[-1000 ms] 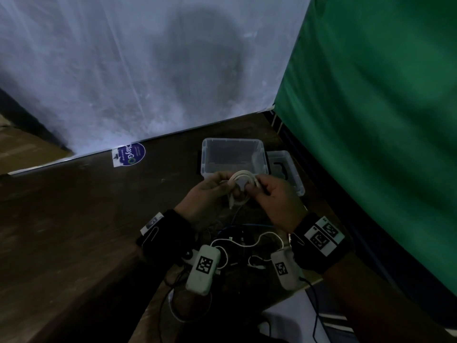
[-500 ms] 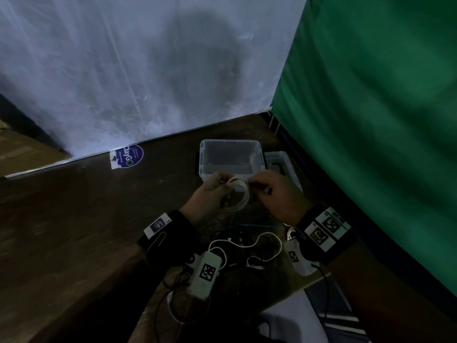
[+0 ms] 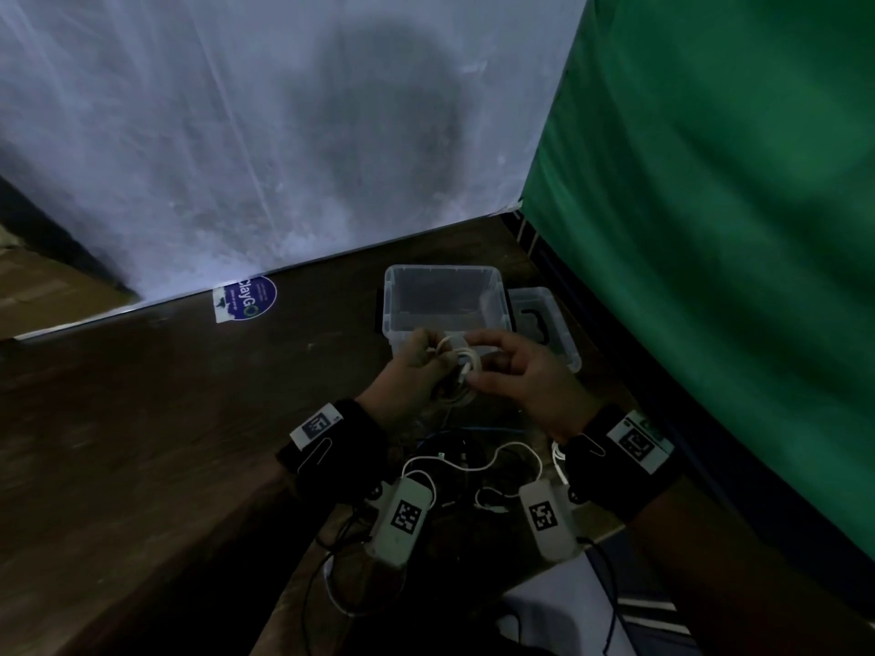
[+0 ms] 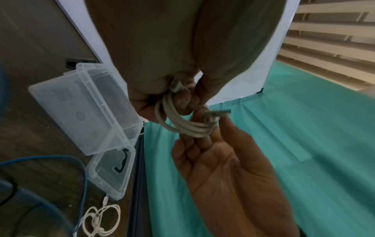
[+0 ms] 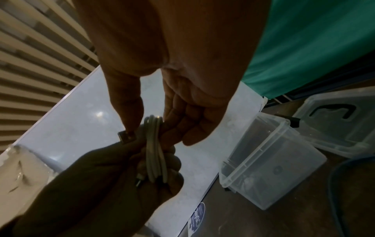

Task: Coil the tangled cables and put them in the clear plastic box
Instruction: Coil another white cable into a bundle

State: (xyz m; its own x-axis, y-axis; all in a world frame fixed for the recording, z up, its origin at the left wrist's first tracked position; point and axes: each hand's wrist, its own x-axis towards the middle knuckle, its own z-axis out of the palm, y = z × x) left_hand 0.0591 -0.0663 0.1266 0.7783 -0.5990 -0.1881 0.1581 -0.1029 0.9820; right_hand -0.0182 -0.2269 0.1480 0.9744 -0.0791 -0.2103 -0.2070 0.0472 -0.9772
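From the head camera, the left hand [image 3: 407, 376] gripped a coiled white cable [image 3: 457, 371] just in front of the clear plastic box [image 3: 442, 300], with its lid [image 3: 544, 319] beside it. The left wrist view showed the right hand [image 4: 219, 160] with thumb and fingers touching the coil's far side. In the right wrist view, its thumb and forefinger pinched the loops near a plug [image 5: 124, 136].

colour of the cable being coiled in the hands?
White or off-white. The coiled cable shows best in the left wrist view, held by the left hand.
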